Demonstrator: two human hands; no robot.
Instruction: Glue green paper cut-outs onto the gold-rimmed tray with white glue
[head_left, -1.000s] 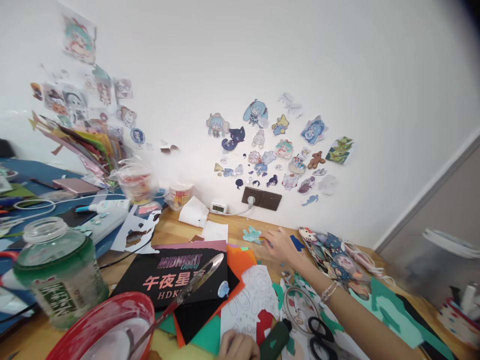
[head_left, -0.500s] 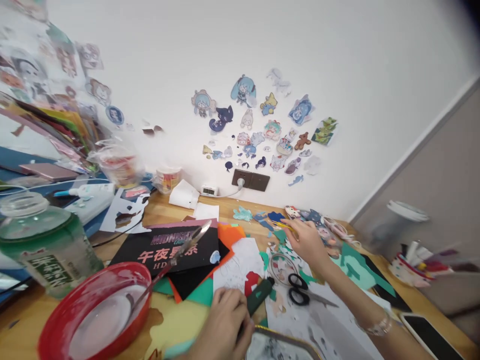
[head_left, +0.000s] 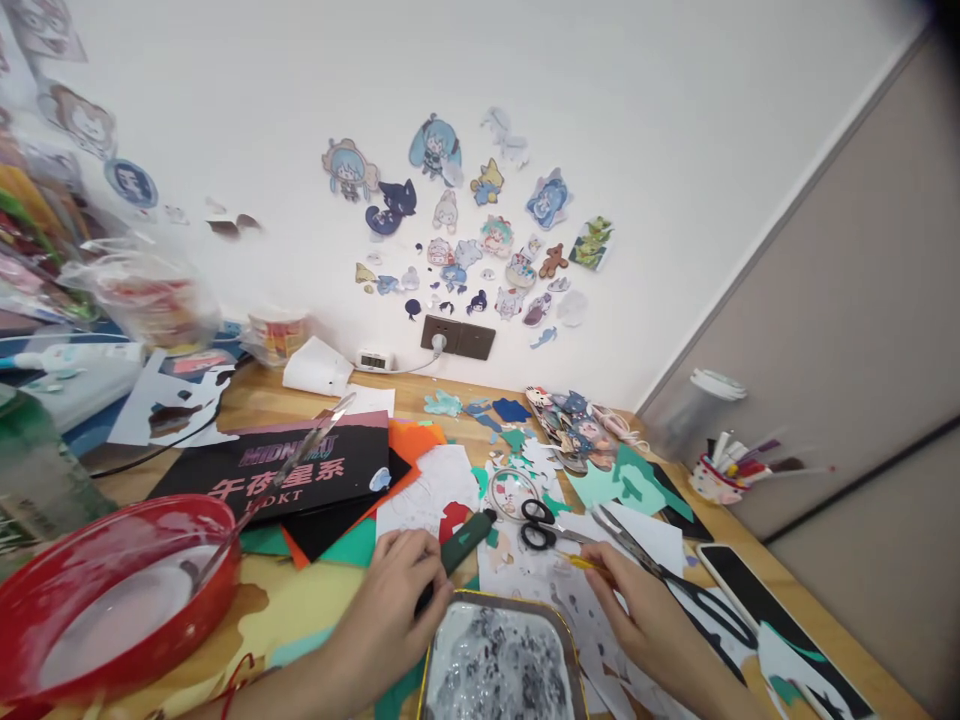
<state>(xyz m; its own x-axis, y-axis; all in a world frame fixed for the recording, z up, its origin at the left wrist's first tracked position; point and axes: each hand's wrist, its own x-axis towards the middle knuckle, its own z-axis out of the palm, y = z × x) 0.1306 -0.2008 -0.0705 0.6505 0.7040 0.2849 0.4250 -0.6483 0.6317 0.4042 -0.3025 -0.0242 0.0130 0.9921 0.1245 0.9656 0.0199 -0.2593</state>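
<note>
Low in the middle, my left hand [head_left: 397,590] has its fingers curled round a dark green cylindrical tool [head_left: 466,543], whose far end points up and right. On the right, my right hand [head_left: 637,610] pinches a thin yellow tool [head_left: 585,563]; its exact kind is too small to make out. Between the hands lies a gold-edged tray [head_left: 577,650], with a glossy whitish, dark-flecked surface inside. Just beyond are black-handled scissors [head_left: 538,537] and a clear tape roll [head_left: 514,493]. White paper [head_left: 517,590] with cut scraps lies beneath them.
At left stand a red bowl [head_left: 161,640] with a spoon and a green jar [head_left: 37,480]. Larger scissors [head_left: 712,605] and a phone [head_left: 757,590] lie at right, near a pen cup [head_left: 716,480]. A black printed card [head_left: 277,465] lies left of centre. Stickers cover the wall.
My right hand has come back from the scraps near the wall to beside the tray, still with the yellow tool. The view has shifted right and down, showing more of the tray.
</note>
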